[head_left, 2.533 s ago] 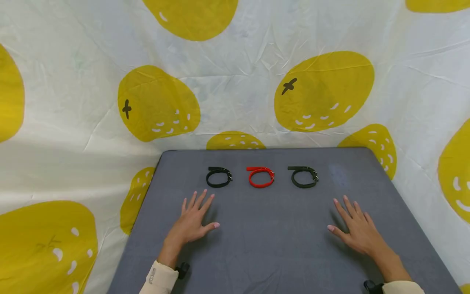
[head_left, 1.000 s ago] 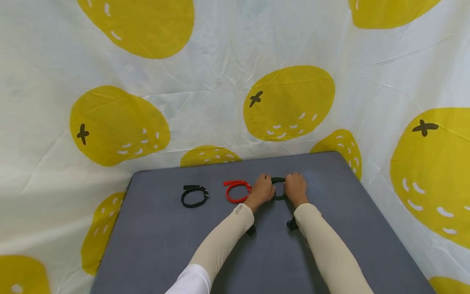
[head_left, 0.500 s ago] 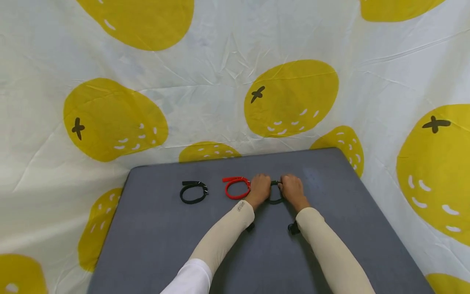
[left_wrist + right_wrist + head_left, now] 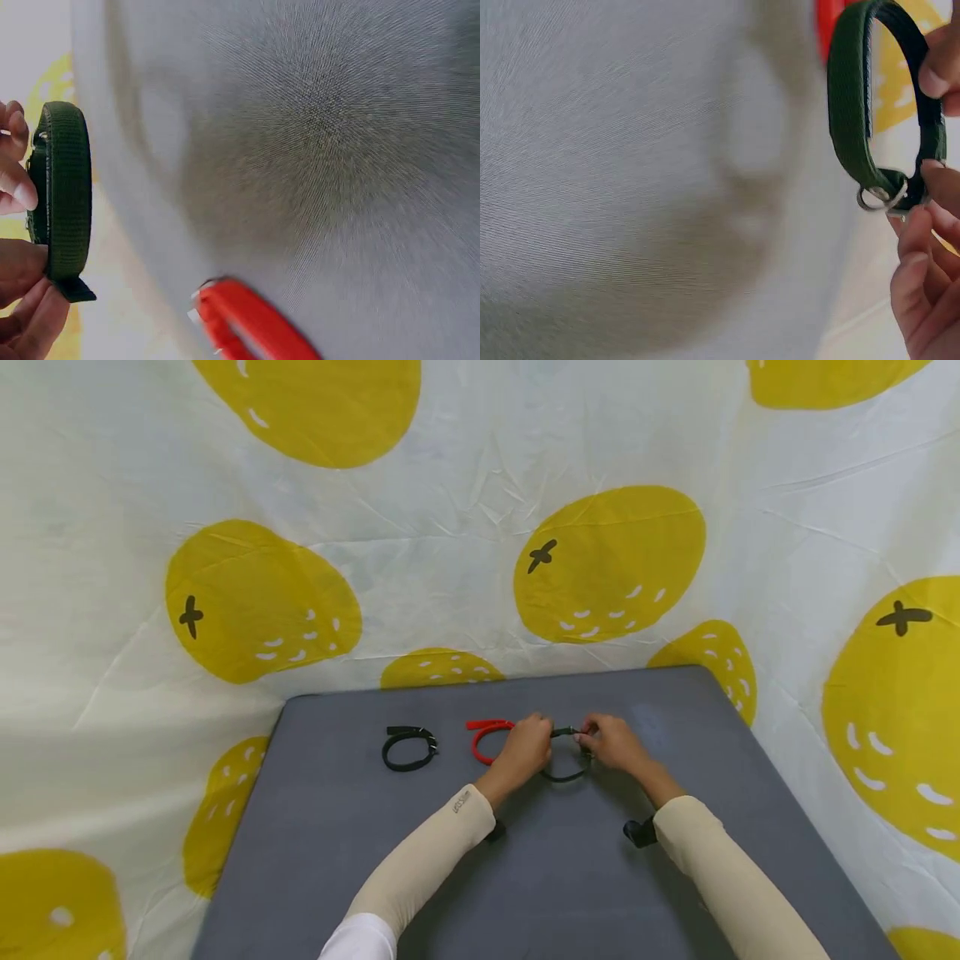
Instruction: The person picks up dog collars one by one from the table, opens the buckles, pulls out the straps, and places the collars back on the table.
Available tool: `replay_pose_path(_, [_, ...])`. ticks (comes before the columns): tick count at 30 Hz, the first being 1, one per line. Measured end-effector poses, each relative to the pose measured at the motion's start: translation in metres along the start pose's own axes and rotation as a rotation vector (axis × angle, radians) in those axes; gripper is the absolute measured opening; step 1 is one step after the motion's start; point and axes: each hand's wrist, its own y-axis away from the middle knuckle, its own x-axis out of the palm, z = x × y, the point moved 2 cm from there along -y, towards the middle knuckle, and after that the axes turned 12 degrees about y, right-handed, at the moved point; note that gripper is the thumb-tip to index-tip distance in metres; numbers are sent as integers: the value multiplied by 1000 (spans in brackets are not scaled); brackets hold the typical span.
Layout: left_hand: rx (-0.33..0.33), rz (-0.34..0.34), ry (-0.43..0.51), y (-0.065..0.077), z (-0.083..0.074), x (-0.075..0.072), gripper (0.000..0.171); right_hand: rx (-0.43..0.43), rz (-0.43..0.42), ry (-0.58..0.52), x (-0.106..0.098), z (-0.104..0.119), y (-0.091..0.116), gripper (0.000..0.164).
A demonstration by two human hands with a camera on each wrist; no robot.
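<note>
A dark green buckle collar (image 4: 565, 778) is held between both hands in the head view, raised off the table, its loop hanging down. My left hand (image 4: 527, 746) pinches its strap; in the left wrist view those fingers (image 4: 34, 319) are close to the strap's free tail. My right hand (image 4: 615, 745) pinches the collar at its metal buckle and ring, as the right wrist view shows with the green loop (image 4: 847, 97) facing it. Just left of my left hand lies a red collar (image 4: 482, 745), partly covered by that hand. A black collar (image 4: 407, 767) lies farther left.
All of this is on a grey cloth-covered table (image 4: 360, 843). Behind it and at the sides hangs a white sheet (image 4: 435, 577) with yellow fruit prints. Small black wrist cameras are strapped on both wrists.
Both hands, first spread flat on the table, have come together at the green collar and grip it. It is now lifted, and the right hand has shifted to its buckle.
</note>
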Motion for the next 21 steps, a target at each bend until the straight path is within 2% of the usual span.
replay_pose_path(6, [148,-140,119,40,-10,-41,8,-95,95,-155,-36,30,29,27])
replay_pose_path(9, [216,-199,167,63,-16,-63,10,-101,122,-223,-53,49,46,27])
replay_pose_path(15, [332,-297,164,106,-28,-100,16,-120,49,-242,-76,90,78,19])
replay_pose_path(21, [408,-333,214,148,-32,-127,20,-182,-40,-235,-94,127,111,13])
